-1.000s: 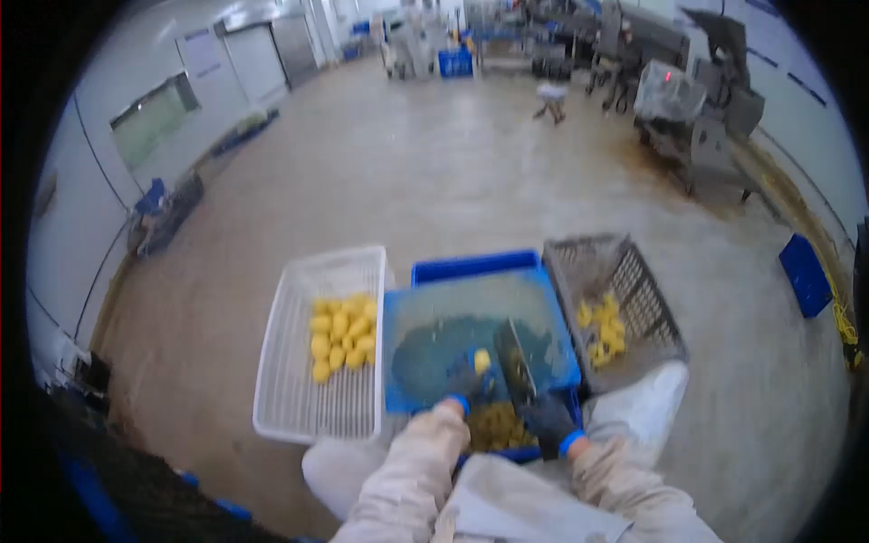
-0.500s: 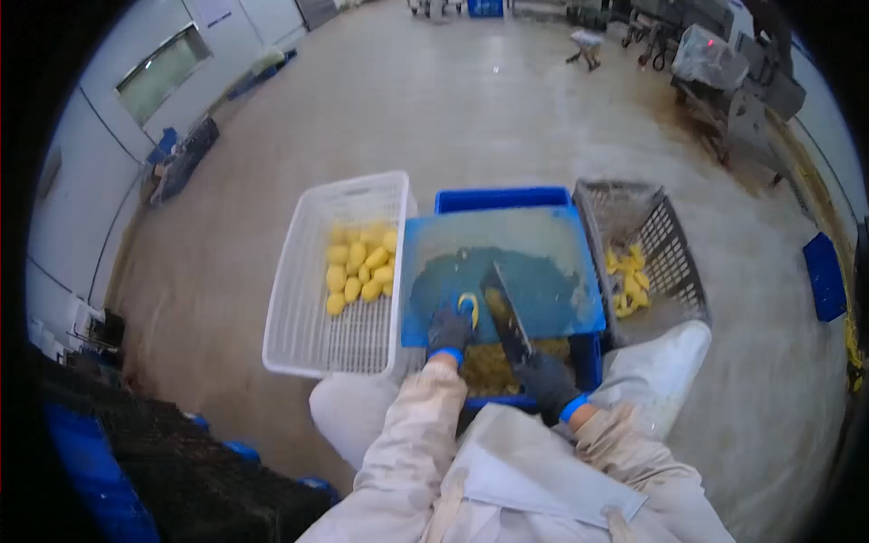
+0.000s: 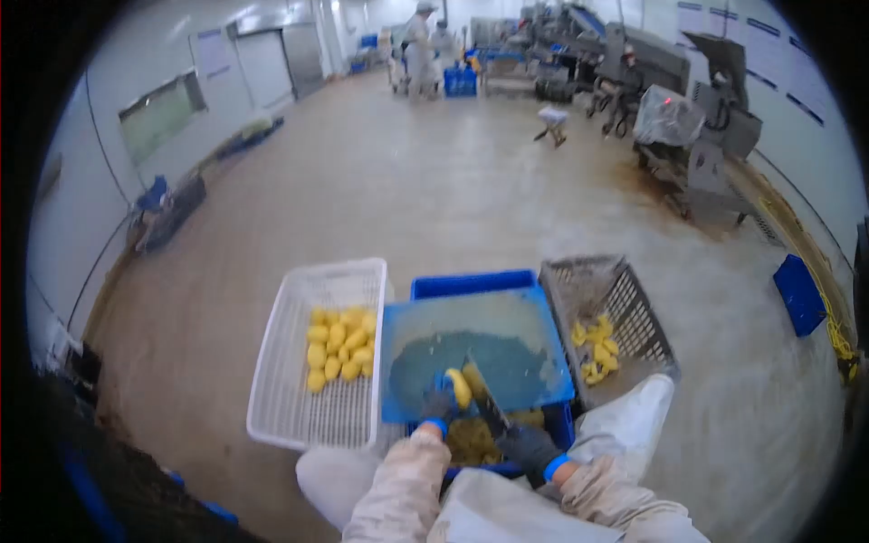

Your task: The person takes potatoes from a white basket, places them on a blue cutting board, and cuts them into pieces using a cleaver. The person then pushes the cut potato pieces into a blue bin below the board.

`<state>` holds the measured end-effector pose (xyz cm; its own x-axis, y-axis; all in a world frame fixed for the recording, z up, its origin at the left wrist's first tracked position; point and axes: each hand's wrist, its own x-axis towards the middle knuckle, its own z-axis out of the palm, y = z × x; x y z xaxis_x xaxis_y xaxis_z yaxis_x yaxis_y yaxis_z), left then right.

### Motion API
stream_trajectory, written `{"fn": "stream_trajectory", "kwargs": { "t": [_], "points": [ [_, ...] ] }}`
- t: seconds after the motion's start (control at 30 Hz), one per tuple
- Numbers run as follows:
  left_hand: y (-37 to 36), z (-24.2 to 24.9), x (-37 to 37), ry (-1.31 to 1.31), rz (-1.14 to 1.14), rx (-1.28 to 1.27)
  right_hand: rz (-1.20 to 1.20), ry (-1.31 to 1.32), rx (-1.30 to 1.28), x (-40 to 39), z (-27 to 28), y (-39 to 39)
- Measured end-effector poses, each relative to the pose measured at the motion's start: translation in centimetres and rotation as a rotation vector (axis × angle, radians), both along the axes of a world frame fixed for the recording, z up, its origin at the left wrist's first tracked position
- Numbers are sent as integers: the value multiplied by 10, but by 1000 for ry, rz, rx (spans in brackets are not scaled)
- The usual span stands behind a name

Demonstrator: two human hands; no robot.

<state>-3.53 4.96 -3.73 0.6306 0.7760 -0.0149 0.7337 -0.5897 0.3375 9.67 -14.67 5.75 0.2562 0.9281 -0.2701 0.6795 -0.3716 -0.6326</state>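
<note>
My left hand (image 3: 440, 404), in a dark glove with blue at the fingers, is closed around a yellow peeled potato (image 3: 460, 389) at the near part of the blue cutting board (image 3: 534, 339). A broad-bladed knife (image 3: 483, 395) is gripped in my gloved right hand (image 3: 530, 449), its blade slanting up and left over the board, close beside the potato. Left of the board, several peeled potatoes (image 3: 340, 344) lie in a white crate (image 3: 260, 380). Yellow trimmed pieces (image 3: 596, 351) lie in a grey basket (image 3: 641, 321) on the right.
The board rests across a blue crate (image 3: 473, 283), with yellowish pieces (image 3: 472, 442) showing below its near edge. Machines (image 3: 697, 127) stand at the far right. People in white (image 3: 419, 50) are at the back near a blue bin (image 3: 460, 81). A blue tray (image 3: 798, 294) leans at right.
The view has tilted up, so the crates sit lower and the back of the room shows. The potato in my left hand has turned, and the knife remains beside it.
</note>
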Motion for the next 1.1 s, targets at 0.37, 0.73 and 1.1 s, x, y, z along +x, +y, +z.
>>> {"fn": "stream_trajectory", "kwargs": {
  "t": [0.37,0.73,1.1],
  "points": [
    [12,-45,-5,-682,196,-381,-104,101,116,-20,35,3],
    [13,-38,5,-615,347,-433,-2,-107,112,-25,34,4],
    [4,-11,7,-482,366,-366,50,-181,-26,-24,36,26]
  ]
}}
